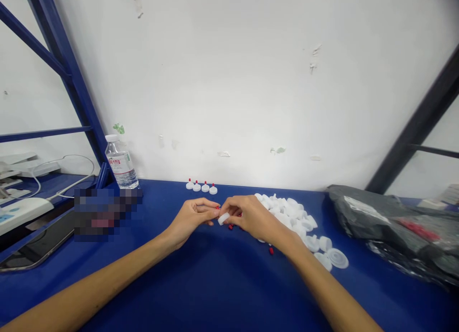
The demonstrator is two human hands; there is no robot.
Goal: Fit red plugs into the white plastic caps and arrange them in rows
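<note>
Your right hand, just right of the frame's centre and below the middle, pinches a white cap between thumb and fingers, the disc tipped on edge. Your left hand meets it from the left, thumb and forefinger drawn together on a small red piece; whether that piece already sits on the white cap you cannot tell, since your fingertips cover the join. Beneath your right hand more red pieces lie partly hidden, and a lone red tip rests on the blue table just below your right wrist. Behind and beside that wrist, right of centre, spreads a loose heap of white caps, with a few flat ones at its lower right edge. Above your left hand, near the table's far edge, four finished caps stand upright in a row, each topped in red. Farther out, at the left, a clear bottle with a white lid stands near the wall, and a dark phone lies toward the lower left, near a white power strip. At the right of the frame lies a crumpled dark plastic bag. Blue framing slants down the upper left.
</note>
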